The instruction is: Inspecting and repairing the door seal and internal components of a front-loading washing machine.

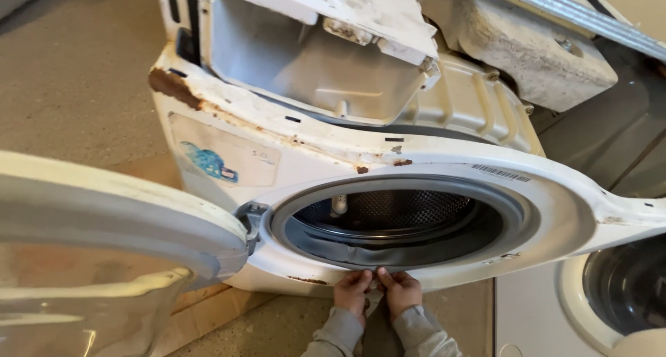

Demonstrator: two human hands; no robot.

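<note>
both hands, the left hand point(352, 290) and right hand point(400, 290), pinch shut on the grey door gasket point(388, 254) just above them, peeling its lower lip off the washing machine front panel point(555, 211).

Big round hole, door swung wide

The drum opening point(399, 222) is free to reach into; the open door point(104, 218) blocks the left, the grey seal point(388, 254) rings it.

A pale rectangular label point(223, 158) with a blue blotch sat left of centre; a small barcode sticker point(501, 172) sat right of centre.
</note>
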